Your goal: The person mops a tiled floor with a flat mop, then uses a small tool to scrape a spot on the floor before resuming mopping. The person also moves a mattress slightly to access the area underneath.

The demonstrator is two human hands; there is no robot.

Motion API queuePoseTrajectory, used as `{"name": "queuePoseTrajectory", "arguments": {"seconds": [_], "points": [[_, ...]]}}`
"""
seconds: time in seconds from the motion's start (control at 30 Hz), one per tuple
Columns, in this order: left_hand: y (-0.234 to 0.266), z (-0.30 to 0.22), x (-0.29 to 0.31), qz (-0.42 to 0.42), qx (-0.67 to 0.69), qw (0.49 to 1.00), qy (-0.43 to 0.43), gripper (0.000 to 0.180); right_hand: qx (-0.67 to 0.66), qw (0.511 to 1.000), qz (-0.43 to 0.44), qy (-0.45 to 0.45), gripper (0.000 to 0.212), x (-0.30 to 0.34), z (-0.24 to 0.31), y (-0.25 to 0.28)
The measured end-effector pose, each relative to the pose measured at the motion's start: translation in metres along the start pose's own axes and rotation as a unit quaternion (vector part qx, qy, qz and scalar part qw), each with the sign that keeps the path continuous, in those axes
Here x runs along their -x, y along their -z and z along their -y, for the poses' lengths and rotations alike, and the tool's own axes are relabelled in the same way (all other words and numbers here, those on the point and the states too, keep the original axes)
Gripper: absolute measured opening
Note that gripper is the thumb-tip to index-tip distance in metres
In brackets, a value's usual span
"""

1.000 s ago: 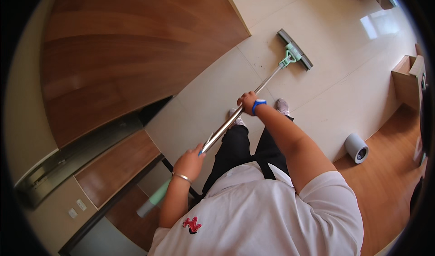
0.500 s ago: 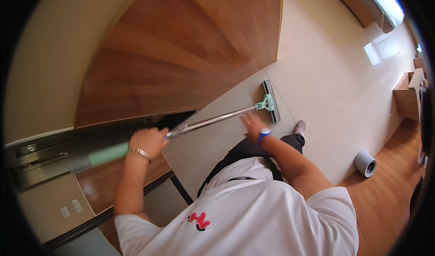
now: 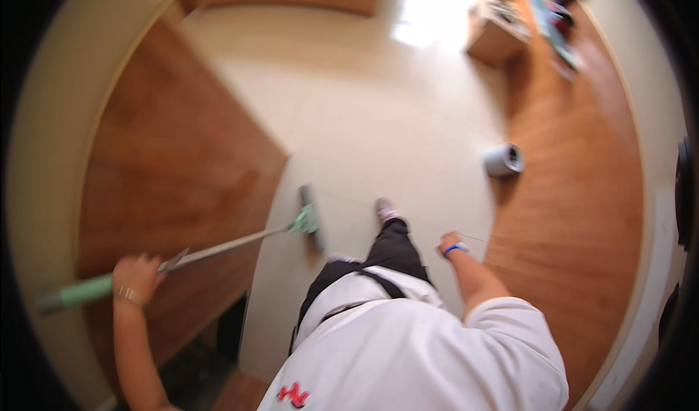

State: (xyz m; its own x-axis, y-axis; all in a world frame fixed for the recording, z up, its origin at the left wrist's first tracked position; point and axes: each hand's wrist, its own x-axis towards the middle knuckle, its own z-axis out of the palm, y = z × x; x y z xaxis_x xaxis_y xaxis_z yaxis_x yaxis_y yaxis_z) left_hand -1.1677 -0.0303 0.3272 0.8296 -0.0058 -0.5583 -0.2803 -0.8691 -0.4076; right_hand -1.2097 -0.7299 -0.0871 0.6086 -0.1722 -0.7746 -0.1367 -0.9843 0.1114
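My left hand (image 3: 137, 278) is wrapped round the pole of a sponge mop (image 3: 240, 243), just past its pale green grip. The pole slants away to a light green joint and a long grey head, which is beside my feet over the pale floor. A metal bracelet sits on my left wrist. My right hand (image 3: 450, 243) hangs low on the right, apart from the mop, with a blue and white band on its wrist. Nothing shows in it, but blur hides how its fingers lie.
A brown wooden panel (image 3: 175, 156) stands along the left, close to the pole. To the right, a grey cylinder (image 3: 504, 161) lies by another wooden surface (image 3: 575, 214). Farther off is a wooden box (image 3: 499, 32) with things in it. Pale tiles (image 3: 364, 112) stretch ahead.
The view has turned right and I have stepped forward. My right hand has moved from near the mop's pole to my right side. My left hand still grips the pole.
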Motion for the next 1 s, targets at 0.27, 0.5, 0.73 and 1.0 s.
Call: {"name": "queuePoseTrajectory", "arguments": {"seconds": [0.27, 0.5, 0.73, 1.0], "points": [[0.006, -0.040, -0.033, -0.159, -0.059, 0.985, 0.013, 0.011, -0.291, 0.952, 0.073, -0.065, 0.038, -0.049, -0.010, -0.098], [-0.013, -0.215, -0.059, -0.110, 0.307, 0.926, 0.188, 0.022, -0.157, 0.981, -0.033, 0.113, 0.029, -0.073, -0.080, 0.100], [-0.046, -0.446, 0.030, 0.121, 0.509, 0.788, 0.325, 0.036, 0.023, 0.987, 0.011, 0.162, 0.024, -0.162, -0.108, 0.192], [0.011, -0.494, 0.118, -0.090, 0.521, 0.611, 0.590, 0.030, 0.048, 0.933, 0.023, 0.356, 0.025, -0.193, -0.046, 0.187]]}}
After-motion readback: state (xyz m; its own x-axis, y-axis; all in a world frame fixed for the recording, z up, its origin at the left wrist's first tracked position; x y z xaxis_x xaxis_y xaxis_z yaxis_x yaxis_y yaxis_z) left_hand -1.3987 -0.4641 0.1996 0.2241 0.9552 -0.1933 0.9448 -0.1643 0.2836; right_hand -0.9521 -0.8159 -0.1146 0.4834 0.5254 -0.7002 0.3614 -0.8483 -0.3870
